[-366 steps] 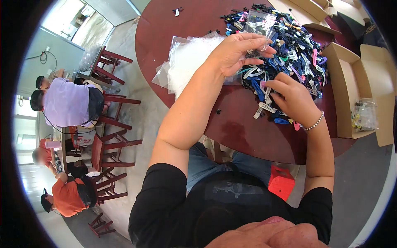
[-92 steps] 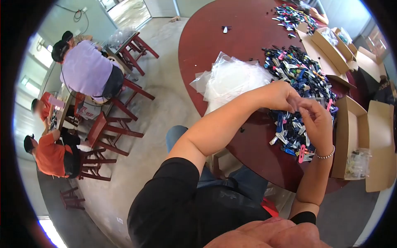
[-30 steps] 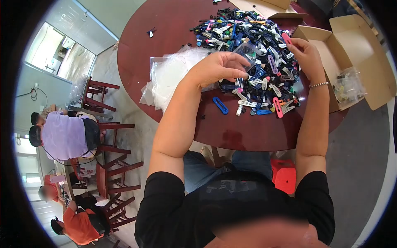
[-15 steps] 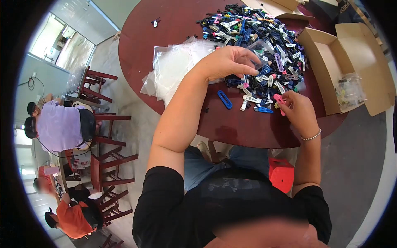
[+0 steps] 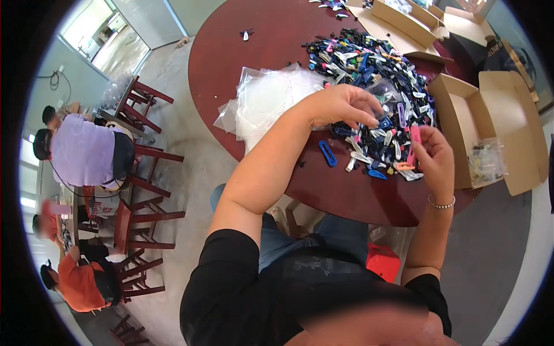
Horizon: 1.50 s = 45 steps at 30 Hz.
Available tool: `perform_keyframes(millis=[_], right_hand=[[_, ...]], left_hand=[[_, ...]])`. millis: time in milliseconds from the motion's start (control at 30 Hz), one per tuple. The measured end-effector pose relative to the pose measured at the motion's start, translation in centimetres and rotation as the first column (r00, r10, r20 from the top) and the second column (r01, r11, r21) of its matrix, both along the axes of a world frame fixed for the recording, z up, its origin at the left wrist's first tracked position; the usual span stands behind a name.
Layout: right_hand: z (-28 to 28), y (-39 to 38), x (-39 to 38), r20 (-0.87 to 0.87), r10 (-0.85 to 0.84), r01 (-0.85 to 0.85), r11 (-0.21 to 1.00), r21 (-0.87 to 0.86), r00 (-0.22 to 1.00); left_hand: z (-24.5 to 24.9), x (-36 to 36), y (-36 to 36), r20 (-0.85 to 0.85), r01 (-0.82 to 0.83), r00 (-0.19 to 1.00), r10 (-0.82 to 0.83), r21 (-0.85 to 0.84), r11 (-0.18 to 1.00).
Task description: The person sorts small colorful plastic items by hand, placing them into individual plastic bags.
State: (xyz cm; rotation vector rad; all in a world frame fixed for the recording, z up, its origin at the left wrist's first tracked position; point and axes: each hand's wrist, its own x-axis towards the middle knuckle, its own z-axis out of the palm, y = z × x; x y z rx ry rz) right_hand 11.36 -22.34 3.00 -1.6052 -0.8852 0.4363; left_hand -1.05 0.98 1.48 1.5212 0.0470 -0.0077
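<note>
My left hand (image 5: 346,107) is over the near left side of a heap of hair clips (image 5: 369,63), its fingers curled around the edge of a clear plastic bag (image 5: 383,90). Part of the bag is hidden behind those fingers. My right hand (image 5: 435,154), with a beaded bracelet at the wrist, pinches a pink hair clip (image 5: 415,142) upright at the heap's near right edge. An orange clip (image 5: 405,166) lies just below it. A purple clip (image 5: 402,115) shows between my hands, and a blue clip (image 5: 328,153) lies apart on the table.
A stack of clear plastic bags (image 5: 274,98) lies left of the heap on the round red table (image 5: 216,52). To the right stands an open cardboard box (image 5: 456,132) with small bagged items (image 5: 486,161). More boxes (image 5: 404,23) are at the back. People sit on the left among wooden stools (image 5: 147,167).
The camera view has shifted, so the table sits lower and further right. My right hand has turned the pink clip more upright, and the orange clip now shows below. My left hand keeps the bag.
</note>
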Motion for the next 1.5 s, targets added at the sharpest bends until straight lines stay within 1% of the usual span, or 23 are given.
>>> perform_keyframes(millis=[33, 100, 133, 167, 233, 367, 400, 433, 500, 533, 600, 633, 700, 767, 933, 1000, 1067, 1200, 1267, 1300, 1367, 1433, 1500], right_hand=[[0.9, 0.7, -0.3, 0.005, 0.009, -0.009, 1.000, 0.004, 1.000], [2.3, 1.8, -0.5, 0.036, 0.098, -0.102, 0.982, 0.157, 0.995], [2.9, 2.3, -0.6, 0.040, 0.137, -0.142, 0.972, 0.187, 0.990], [3.1, 3.2, -0.7, 0.044, 0.143, -0.149, 0.970, 0.192, 0.989], [3.5, 4.9, -0.9, 0.065, 0.105, -0.121, 0.930, 0.346, 0.992], [3.9, 7.2, -0.6, 0.116, 0.102, -0.142, 0.895, 0.423, 0.988], [3.8, 7.6, -0.6, 0.081, 0.118, -0.141, 0.896, 0.420, 0.990], [3.6, 7.8, -0.6, 0.081, 0.122, -0.145, 0.896, 0.420, 0.989], [3.2, 8.1, -0.6, 0.158, 0.137, -0.178, 0.940, 0.289, 0.978], [2.5, 8.1, -0.4, 0.125, 0.157, -0.188, 0.937, 0.295, 0.980], [2.3, 8.3, -0.5, 0.134, 0.167, -0.202, 0.925, 0.321, 0.977], [2.2, 8.3, -0.5, 0.147, 0.173, -0.215, 0.912, 0.349, 0.974], [2.4, 8.2, -0.3, 0.120, 0.181, -0.213, 0.907, 0.364, 0.976], [2.5, 8.1, -0.1, 0.206, 0.164, -0.235, 0.892, 0.386, 0.965], [1.9, 8.2, 0.1, 0.164, 0.180, -0.231, 0.892, 0.389, 0.970], [1.9, 8.2, -0.1, 0.144, 0.183, -0.226, 0.888, 0.400, 0.973], [2.2, 8.1, -0.4, -0.007, 0.177, -0.159, 0.900, 0.407, 0.984], [1.4, 8.6, -0.5, 0.041, 0.150, -0.152, 0.877, 0.455, 0.988], [0.7, 9.0, -0.7, 0.119, 0.062, -0.105, 0.908, 0.405, 0.991], [0.8, 9.0, -1.1, 0.119, 0.062, -0.106, 0.908, 0.404, 0.991], [1.2, 8.9, -2.1, 0.034, 0.088, -0.094, 0.944, 0.317, 0.996], [1.2, 8.8, -2.0, 0.010, 0.081, -0.080, 0.941, 0.329, 0.997], [1.1, 8.6, -1.4, 0.031, 0.067, -0.074, 0.912, 0.404, 0.997]], left_hand=[[0.0, 0.0, 0.0, 0.005, -0.009, 1.000, 0.009, 0.004, 1.000], [0.0, -0.1, -0.1, 0.023, 0.009, 1.000, -0.009, -0.013, 1.000], [0.0, -0.1, -0.1, 0.013, 0.022, 1.000, -0.021, -0.034, 0.999], [0.0, 0.0, -0.1, 0.016, 0.016, 1.000, -0.015, -0.028, 0.999], [-0.2, 0.0, -0.1, 0.017, 0.043, 0.999, -0.042, -0.041, 0.998], [-0.6, 0.3, 0.0, 0.019, 0.076, 0.997, -0.075, -0.078, 0.994], [-0.2, 0.2, -0.2, 0.001, 0.071, 0.997, -0.071, -0.107, 0.992], [-0.3, 0.2, -0.2, 0.001, 0.066, 0.998, -0.067, -0.108, 0.992], [-0.5, 0.2, -0.2, 0.041, 0.073, 0.997, -0.067, -0.167, 0.983], [-0.5, 0.2, -0.2, 0.038, 0.069, 0.997, -0.064, -0.171, 0.983], [-0.4, 0.2, -0.2, 0.046, 0.066, 0.997, -0.056, -0.234, 0.970], [-0.5, 0.2, -0.2, 0.041, 0.064, 0.998, -0.056, -0.236, 0.970], [-0.5, 0.3, -0.1, 0.077, 0.072, 0.996, -0.054, -0.262, 0.962], [-0.7, 0.4, -0.1, 0.060, 0.067, 0.997, -0.053, -0.270, 0.960], [-0.5, 0.4, -0.4, 0.029, 0.064, 0.998, -0.059, -0.258, 0.964], [-0.6, 0.5, -0.4, 0.029, 0.061, 0.998, -0.054, -0.334, 0.941], [-0.7, 0.5, -0.3, 0.037, 0.061, 0.998, -0.052, -0.337, 0.939], [-0.5, 0.5, -0.7, 0.034, 0.057, 0.998, -0.049, -0.317, 0.947], [-0.8, 0.5, -0.8, 0.053, 0.053, 0.998, -0.037, -0.334, 0.941], [-0.9, 0.6, -0.8, 0.071, 0.049, 0.997, -0.026, -0.352, 0.935], [-1.0, 0.7, -0.5, 0.098, 0.062, 0.995, -0.027, -0.382, 0.922], [-0.9, 0.6, -0.3, 0.123, 0.075, 0.992, -0.026, -0.413, 0.907], [-0.6, 0.5, -0.2, 0.115, 0.068, 0.993, -0.019, -0.437, 0.897]])
